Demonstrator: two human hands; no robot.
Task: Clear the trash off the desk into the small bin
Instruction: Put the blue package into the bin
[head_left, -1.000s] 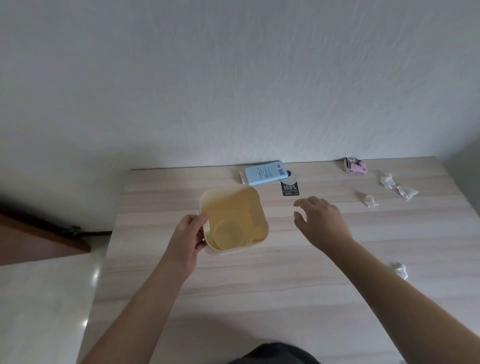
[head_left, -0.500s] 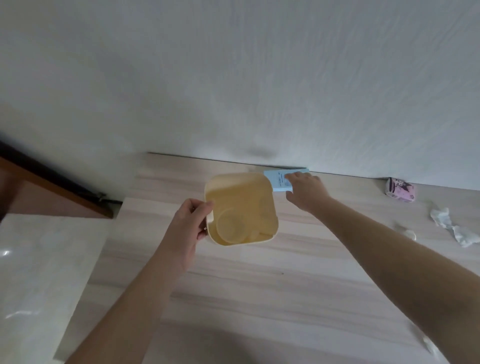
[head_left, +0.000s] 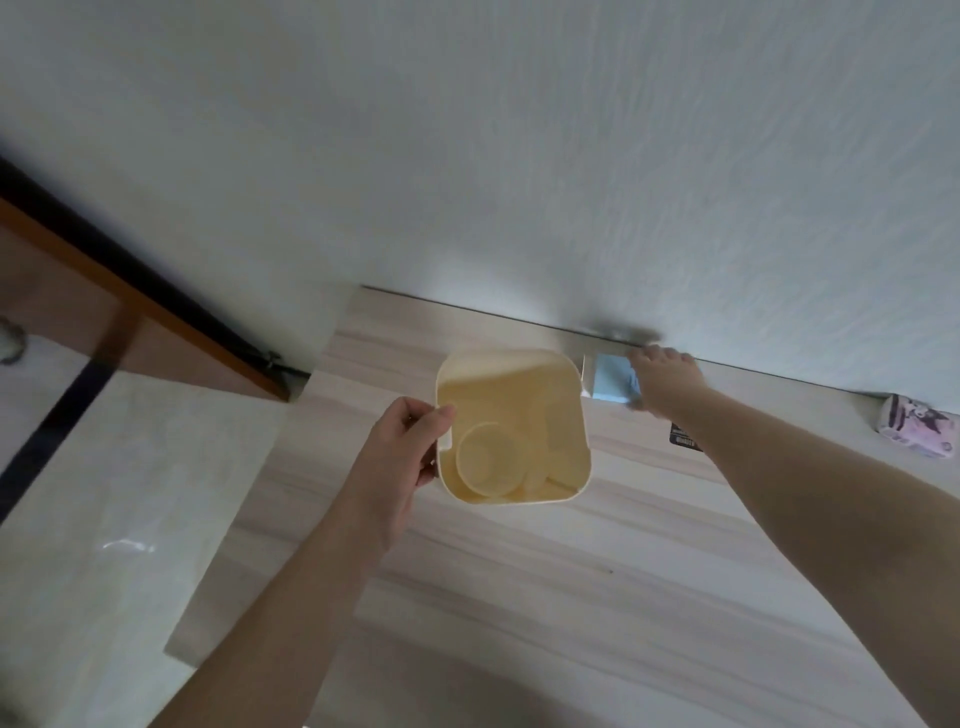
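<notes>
The left hand (head_left: 402, 457) grips the left rim of the small yellow bin (head_left: 514, 426), which stands on the desk (head_left: 571, 597). The right hand (head_left: 667, 384) lies on a blue packet (head_left: 608, 382) just right of the bin by the wall; I cannot tell if its fingers hold it. The packet looks light, flat and a bit stiff, so pinching its edges should work well.

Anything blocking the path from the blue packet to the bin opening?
Nothing visible. The blue packet under the right hand lies right beside the yellow bin, whose top is open; the left hand grips the far rim.
</notes>
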